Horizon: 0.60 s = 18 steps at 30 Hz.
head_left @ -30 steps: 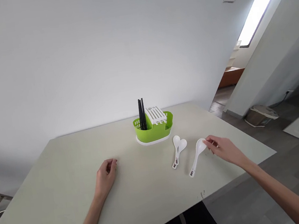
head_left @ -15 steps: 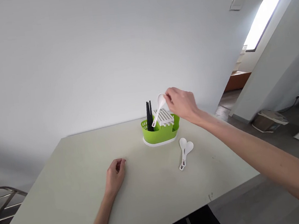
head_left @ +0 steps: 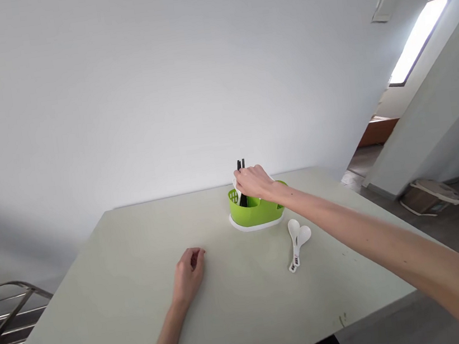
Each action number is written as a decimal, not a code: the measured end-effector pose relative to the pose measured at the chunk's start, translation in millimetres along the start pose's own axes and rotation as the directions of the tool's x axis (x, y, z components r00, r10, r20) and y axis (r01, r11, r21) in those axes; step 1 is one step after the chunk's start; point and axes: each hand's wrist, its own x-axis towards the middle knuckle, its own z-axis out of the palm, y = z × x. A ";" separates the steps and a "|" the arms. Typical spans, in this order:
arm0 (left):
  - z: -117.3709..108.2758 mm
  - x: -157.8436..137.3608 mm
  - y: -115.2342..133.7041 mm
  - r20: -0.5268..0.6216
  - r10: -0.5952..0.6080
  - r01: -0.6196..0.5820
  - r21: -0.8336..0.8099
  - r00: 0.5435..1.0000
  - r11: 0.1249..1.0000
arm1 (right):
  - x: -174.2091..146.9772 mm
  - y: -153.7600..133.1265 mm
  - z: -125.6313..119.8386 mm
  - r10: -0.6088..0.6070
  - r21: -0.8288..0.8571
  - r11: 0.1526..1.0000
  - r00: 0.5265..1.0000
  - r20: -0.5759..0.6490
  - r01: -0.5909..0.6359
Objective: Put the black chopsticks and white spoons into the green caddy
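My right hand (head_left: 255, 182) is closed on a white spoon (head_left: 237, 187), its bowl up and its handle down inside the left compartment of a green utensil holder (head_left: 258, 215). Black chopsticks (head_left: 240, 166) stand upright in that same compartment, partly covered by my fingers. Most of the holder's white slatted top is hidden behind the hand. Two more white spoons (head_left: 297, 236) lie overlapping on the table in front of the holder. My left hand (head_left: 189, 274) rests on the tabletop to the left, fingers curled in, with nothing visible in it.
The pale table (head_left: 138, 251) meets a plain wall (head_left: 151, 92) at the back. A metal rack (head_left: 14, 319) stands off the left edge. Away on the floor to the right is a box-like container (head_left: 429, 196).
My right hand has moved left and down with the spoon, bringing its handle into the chopsticks' compartment. The whole view has shifted slightly; my left hand stays resting on the table.
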 end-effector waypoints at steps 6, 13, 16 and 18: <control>2.2 -1.4 -4.2 0.025 0.030 -0.030 -0.002 0.999 1.000 | 20.0 -17.7 9.3 0.007 0.002 1.000 0.997 0.080 -0.007; 5.3 -0.5 -8.6 0.028 0.051 -0.052 0.020 0.998 0.998 | 45.4 -32.3 14.3 0.053 0.014 0.998 0.988 0.142 -0.055; 5.6 -0.4 -7.4 0.031 0.055 -0.055 0.023 0.998 0.998 | 52.5 -34.9 12.8 0.081 0.037 0.995 0.986 0.144 -0.087; 5.3 -0.8 -5.4 0.030 0.059 -0.059 0.025 0.998 0.998 | 54.0 -34.4 9.8 0.100 0.059 0.992 0.986 0.137 -0.109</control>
